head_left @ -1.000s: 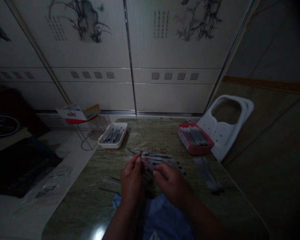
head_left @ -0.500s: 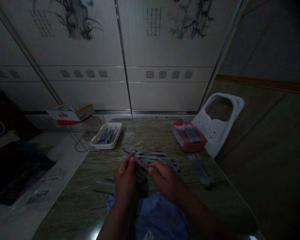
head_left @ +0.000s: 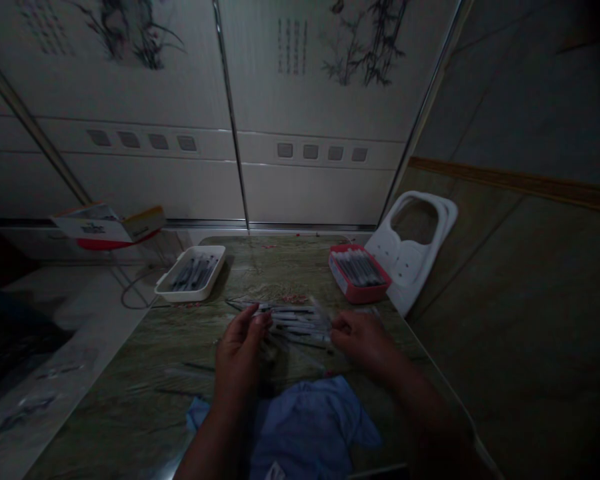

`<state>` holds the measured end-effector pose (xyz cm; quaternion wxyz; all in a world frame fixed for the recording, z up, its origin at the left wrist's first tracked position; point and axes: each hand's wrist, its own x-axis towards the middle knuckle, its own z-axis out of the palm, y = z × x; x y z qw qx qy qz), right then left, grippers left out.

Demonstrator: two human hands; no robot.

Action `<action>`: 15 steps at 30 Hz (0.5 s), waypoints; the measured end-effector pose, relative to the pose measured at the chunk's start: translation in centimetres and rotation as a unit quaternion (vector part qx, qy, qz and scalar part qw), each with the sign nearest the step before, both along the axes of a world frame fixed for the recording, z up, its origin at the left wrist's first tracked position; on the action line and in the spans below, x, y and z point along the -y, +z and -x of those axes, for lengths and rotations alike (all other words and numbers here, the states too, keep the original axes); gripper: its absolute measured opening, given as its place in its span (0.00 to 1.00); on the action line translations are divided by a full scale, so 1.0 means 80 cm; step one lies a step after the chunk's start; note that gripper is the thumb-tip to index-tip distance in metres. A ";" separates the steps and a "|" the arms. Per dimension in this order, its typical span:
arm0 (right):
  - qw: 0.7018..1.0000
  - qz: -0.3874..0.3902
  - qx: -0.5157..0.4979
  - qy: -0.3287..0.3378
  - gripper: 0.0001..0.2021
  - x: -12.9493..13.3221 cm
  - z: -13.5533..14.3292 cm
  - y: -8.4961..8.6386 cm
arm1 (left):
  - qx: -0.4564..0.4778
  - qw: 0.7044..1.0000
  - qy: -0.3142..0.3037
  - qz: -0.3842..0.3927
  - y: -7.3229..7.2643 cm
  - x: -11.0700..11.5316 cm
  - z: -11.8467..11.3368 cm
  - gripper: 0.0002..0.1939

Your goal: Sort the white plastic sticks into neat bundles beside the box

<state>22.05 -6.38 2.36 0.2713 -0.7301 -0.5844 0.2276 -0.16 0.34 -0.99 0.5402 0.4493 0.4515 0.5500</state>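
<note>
My right hand [head_left: 363, 340] is closed on a clear, thin pen-like tube [head_left: 320, 309], blurred by motion, that points up and left from the fingers. To the left, my left hand [head_left: 240, 350] has its thumb and fingers pinched together; what lies between them is too dark to make out. Between and beyond both hands, several loose pens [head_left: 295, 320] with clear barrels and dark tips lie in a heap on the table [head_left: 260, 267]. Below the hands is a crumpled blue cloth [head_left: 300, 420].
A white tray [head_left: 211, 285] of pens stands at the back left, a red box [head_left: 363, 295] full of pens at the back right. Behind it leans a white folding chair [head_left: 415, 247]. An open carton [head_left: 97, 227] sits on a red stool [head_left: 115, 243] beyond the table's left side.
My hands have drawn apart; the right one moved right with the clear tube, away from the left. The camera view has swung slightly to the right.
</note>
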 end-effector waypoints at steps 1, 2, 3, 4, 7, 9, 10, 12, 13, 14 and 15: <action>0.999 0.009 0.042 -0.025 0.06 0.001 -0.014 -0.001 | -0.009 1.000 0.011 -0.002 0.000 -0.001 0.002 0.27; 0.996 0.021 0.079 -0.046 0.06 0.002 -0.027 -0.003 | -0.015 1.000 0.021 -0.003 -0.001 -0.002 0.004 0.26; 0.992 0.039 0.105 -0.058 0.05 0.003 -0.039 -0.007 | -0.022 0.999 0.029 -0.006 -0.002 -0.003 0.006 0.26; 0.988 0.056 0.126 -0.065 0.05 0.004 -0.050 -0.011 | -0.030 0.999 0.035 -0.009 -0.002 -0.003 0.007 0.25; 0.981 0.078 0.160 -0.077 0.04 0.008 -0.069 -0.027 | -0.052 0.997 0.046 -0.021 -0.004 -0.003 0.007 0.25; 0.979 0.079 0.171 -0.075 0.04 0.011 -0.074 -0.036 | -0.062 0.997 0.044 -0.028 -0.004 -0.002 0.006 0.25; 0.978 0.081 0.177 -0.074 0.04 0.012 -0.075 -0.040 | -0.067 0.996 0.044 -0.031 -0.004 -0.002 0.006 0.25; 0.977 0.087 0.182 -0.073 0.04 0.014 -0.077 -0.045 | -0.072 0.996 0.046 -0.032 -0.003 -0.002 0.005 0.25; 0.977 0.089 0.180 -0.073 0.04 0.015 -0.077 -0.047 | -0.073 0.996 0.046 -0.031 -0.003 -0.002 0.005 0.25; 0.978 0.089 0.176 -0.074 0.04 0.016 -0.078 -0.048 | -0.072 0.996 0.045 -0.031 -0.002 -0.002 0.006 0.25; 0.979 0.088 0.169 -0.076 0.04 0.017 -0.079 -0.049 | -0.072 0.996 0.044 -0.031 -0.002 -0.003 0.006 0.25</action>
